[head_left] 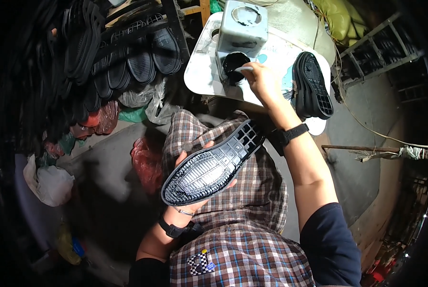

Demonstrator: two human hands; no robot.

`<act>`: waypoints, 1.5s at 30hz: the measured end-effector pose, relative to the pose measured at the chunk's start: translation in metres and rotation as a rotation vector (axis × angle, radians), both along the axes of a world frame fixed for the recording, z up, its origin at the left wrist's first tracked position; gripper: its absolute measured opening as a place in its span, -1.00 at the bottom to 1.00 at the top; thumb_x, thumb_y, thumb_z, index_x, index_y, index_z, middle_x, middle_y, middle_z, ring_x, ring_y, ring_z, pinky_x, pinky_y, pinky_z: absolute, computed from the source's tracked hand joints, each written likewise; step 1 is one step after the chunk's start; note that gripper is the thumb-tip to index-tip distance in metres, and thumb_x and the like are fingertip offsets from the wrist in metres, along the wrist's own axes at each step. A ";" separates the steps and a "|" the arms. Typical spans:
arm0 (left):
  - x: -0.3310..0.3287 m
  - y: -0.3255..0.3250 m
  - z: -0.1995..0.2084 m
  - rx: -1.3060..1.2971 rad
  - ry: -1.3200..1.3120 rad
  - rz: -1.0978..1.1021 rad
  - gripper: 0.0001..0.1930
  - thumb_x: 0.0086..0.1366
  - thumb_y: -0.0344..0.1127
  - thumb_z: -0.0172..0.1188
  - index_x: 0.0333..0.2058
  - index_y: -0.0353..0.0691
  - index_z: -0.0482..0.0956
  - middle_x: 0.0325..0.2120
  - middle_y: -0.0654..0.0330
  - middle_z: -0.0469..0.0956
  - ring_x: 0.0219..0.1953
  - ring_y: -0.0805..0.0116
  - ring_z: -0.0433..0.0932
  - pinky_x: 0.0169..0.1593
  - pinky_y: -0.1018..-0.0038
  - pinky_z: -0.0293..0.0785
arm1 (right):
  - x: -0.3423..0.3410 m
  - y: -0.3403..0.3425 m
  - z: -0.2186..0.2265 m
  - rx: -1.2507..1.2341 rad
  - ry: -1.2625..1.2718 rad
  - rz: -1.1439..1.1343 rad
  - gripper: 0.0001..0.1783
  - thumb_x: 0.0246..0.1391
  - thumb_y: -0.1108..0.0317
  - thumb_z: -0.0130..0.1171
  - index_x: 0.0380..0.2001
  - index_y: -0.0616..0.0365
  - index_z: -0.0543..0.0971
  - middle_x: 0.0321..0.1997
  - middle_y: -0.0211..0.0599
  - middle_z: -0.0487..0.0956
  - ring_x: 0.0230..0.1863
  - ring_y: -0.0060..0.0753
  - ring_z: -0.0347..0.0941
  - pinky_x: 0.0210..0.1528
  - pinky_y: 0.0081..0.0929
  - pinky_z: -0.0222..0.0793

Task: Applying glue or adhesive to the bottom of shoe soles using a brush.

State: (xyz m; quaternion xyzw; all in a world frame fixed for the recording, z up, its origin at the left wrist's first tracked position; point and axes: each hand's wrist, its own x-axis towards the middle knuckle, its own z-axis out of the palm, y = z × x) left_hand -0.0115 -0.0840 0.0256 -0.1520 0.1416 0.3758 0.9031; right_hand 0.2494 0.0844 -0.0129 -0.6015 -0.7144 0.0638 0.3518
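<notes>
A black shoe sole lies tilted over my lap, its ribbed inner side and open grid heel facing up, with a wet-looking shine. My left hand grips it from beneath, fingers round both edges. Over the white stool top, my right hand pinches a white-handled tool. The tool's far end goes into the mouth of a pot blackened inside, so its tip is hidden. Against the pot stands a pale grey square container with dark smears on top. To the right rests a stack of black soles.
Many black soles hang in rows on a rack at the upper left. Plastic bags hang below and beside them. Full sacks and a metal ladder-like frame stand at the upper right, near a wooden stick.
</notes>
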 end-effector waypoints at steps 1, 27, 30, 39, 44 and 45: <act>-0.001 0.000 0.000 0.012 0.011 -0.002 -0.31 0.33 0.20 -0.14 0.28 -0.14 0.21 0.29 -0.13 0.13 0.32 -0.25 0.09 0.20 -0.41 0.02 | -0.001 0.004 -0.002 -0.022 -0.016 0.030 -0.85 0.08 0.37 0.24 -0.25 0.10 0.60 -0.36 -0.06 0.60 -0.38 -0.08 0.56 -0.34 -0.33 0.44; 0.013 -0.006 0.004 0.080 0.108 0.001 -0.37 0.37 0.17 -0.20 0.20 -0.17 0.32 0.12 -0.04 0.40 0.13 -0.04 0.40 0.19 -0.14 0.28 | -0.045 -0.198 0.070 -0.004 -0.014 0.284 -0.54 -0.37 0.53 0.29 -0.22 0.17 0.53 -0.21 -0.23 0.58 -0.25 -0.15 0.55 -0.25 -0.38 0.52; 0.013 -0.006 0.001 0.146 0.222 0.023 -0.38 0.39 0.13 -0.27 0.14 -0.26 0.37 0.01 -0.03 0.50 0.01 0.11 0.51 0.19 0.21 0.37 | -0.078 -0.205 0.086 0.040 0.000 0.497 -0.72 -0.11 0.41 0.11 -0.24 0.18 0.52 -0.22 -0.24 0.58 -0.26 -0.16 0.56 -0.30 -0.39 0.53; 0.015 -0.007 0.004 0.122 0.138 -0.002 -0.32 0.34 0.18 -0.19 0.28 -0.14 0.21 0.21 -0.06 0.30 0.20 -0.07 0.33 0.18 -0.28 0.21 | -0.026 -0.197 0.059 0.011 0.046 0.358 -0.54 -0.37 0.53 0.27 -0.22 0.15 0.54 -0.21 -0.27 0.59 -0.23 -0.17 0.56 -0.22 -0.37 0.54; 0.002 -0.005 -0.005 0.181 0.023 -0.006 -0.32 0.34 0.20 -0.18 0.26 -0.14 0.22 0.20 -0.13 0.28 0.19 -0.19 0.33 0.14 -0.34 0.23 | -0.020 -0.179 0.057 0.022 0.076 0.405 -0.53 -0.39 0.53 0.26 -0.23 0.12 0.55 -0.22 -0.28 0.59 -0.20 -0.19 0.56 -0.22 -0.37 0.54; 0.003 -0.001 0.001 0.124 0.109 -0.011 -0.33 0.33 0.21 -0.17 0.26 -0.13 0.24 0.20 -0.13 0.29 0.18 -0.25 0.32 0.12 -0.36 0.23 | -0.008 -0.171 0.050 0.002 -0.012 0.298 -0.53 -0.41 0.53 0.26 -0.24 0.11 0.55 -0.23 -0.28 0.59 -0.21 -0.17 0.56 -0.20 -0.36 0.53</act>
